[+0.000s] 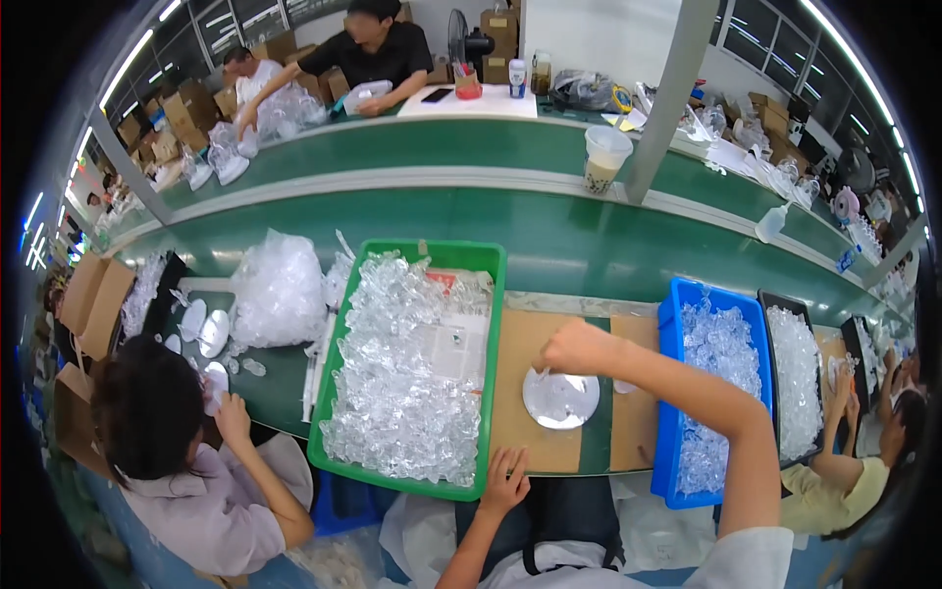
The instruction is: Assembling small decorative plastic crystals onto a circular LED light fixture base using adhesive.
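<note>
Curling above the silvery disc (561,402) near the counter's (595,454) front edge, the right hand (581,347) hides any grip; the left hand (504,481), spread and seemingly empty, could steady the disc.

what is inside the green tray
Clear pieces fill most of the green tray; printed paper shows toward its right side. What lies beneath them is covered.

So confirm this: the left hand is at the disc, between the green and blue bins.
No: the head view shows the right hand at the disc, between the green bin and the blue bin. The left hand is by the green bin.
</note>
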`<state>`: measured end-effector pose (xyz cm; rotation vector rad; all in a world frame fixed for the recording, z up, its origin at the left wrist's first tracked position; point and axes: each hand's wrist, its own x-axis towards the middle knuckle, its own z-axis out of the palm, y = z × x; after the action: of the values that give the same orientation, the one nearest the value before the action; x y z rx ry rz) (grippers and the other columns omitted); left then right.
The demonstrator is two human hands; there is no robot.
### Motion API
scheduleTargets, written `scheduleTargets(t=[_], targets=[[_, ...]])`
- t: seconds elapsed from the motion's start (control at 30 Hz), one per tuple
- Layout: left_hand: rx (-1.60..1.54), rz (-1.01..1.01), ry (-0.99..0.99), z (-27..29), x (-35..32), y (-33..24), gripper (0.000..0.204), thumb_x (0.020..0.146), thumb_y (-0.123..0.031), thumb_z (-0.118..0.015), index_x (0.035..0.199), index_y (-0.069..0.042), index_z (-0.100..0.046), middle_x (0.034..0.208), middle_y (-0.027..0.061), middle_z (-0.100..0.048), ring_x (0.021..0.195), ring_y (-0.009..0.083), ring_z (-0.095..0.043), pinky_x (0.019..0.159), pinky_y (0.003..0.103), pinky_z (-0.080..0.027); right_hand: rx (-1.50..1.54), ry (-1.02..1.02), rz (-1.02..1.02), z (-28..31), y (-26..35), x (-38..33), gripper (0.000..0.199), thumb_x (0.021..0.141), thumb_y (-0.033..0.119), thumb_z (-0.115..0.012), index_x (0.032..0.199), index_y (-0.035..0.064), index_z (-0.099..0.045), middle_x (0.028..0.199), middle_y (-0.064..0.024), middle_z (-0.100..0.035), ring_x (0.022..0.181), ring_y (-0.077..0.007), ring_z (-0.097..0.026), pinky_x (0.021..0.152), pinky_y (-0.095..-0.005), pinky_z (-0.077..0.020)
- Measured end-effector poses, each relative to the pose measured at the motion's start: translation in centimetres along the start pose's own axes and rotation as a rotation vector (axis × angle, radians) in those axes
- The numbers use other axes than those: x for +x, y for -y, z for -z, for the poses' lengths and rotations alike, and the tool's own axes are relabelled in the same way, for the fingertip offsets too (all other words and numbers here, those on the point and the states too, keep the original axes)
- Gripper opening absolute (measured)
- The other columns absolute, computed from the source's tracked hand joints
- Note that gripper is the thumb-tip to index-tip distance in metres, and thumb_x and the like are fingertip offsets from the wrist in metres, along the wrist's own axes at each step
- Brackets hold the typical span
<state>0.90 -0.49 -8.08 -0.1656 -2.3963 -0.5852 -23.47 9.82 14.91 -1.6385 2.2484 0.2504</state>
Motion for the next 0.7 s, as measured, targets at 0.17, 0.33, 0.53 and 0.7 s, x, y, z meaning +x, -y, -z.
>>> scheduleTargets(t=[0.17,0.33,0.53,0.7], targets=[[0.069,-0.009,-0.068,-0.1,0.2,-0.3,0.039,0.086,-0.032,-0.042,0.112,-0.015,-0.065,0.116,0.0091,-0.053,0.111,0.0292,-0.051,0.087,0.043,-0.039,-0.111,-0.544,0.029,0.1,-1.4,-0.4,0.024,0.071,0.015,-0.069,0.094,0.012,-0.066,0.083,-0.0073,-0.066,0.077,-0.0235,-0.065,0.064,-0.0354,-0.0515],[0.029,-0.016,-0.125,-1.1,-0.7,0.2,0.039,0.087,-0.034,-0.039,0.109,-0.015,-0.066,0.115,0.0094,-0.053,0.104,0.0299,-0.055,0.082,0.043,-0.043,0.323,-0.5,-0.486,-1.5,1.6,-4.7,0.026,0.073,0.021,-0.068,0.096,0.0106,-0.067,0.091,-0.009,-0.067,0.087,-0.0227,-0.064,0.067,-0.0367,-0.0515],[0.02,-0.047,-0.11,-1.4,-1.1,-0.1,0.04,0.088,-0.034,-0.038,0.109,-0.015,-0.066,0.115,0.0113,-0.053,0.102,0.0314,-0.056,0.08,0.042,-0.044,0.582,-0.398,-0.592,-5.5,2.0,-1.0,0.025,0.071,0.021,-0.075,0.085,0.0024,-0.067,0.073,-0.0117,-0.067,0.067,-0.0212,-0.067,0.062,-0.0301,-0.0521],[0.004,-0.05,-0.096,-0.8,-1.2,-0.2,0.04,0.088,-0.034,-0.04,0.109,-0.013,-0.066,0.118,0.0127,-0.051,0.103,0.0325,-0.055,0.084,0.043,-0.044,0.681,-0.407,-0.566,-4.6,2.2,-0.4,0.02,0.072,0.018,-0.073,0.075,0.0002,-0.066,0.068,-0.0116,-0.066,0.063,-0.0211,-0.066,0.06,-0.0291,-0.0514]])
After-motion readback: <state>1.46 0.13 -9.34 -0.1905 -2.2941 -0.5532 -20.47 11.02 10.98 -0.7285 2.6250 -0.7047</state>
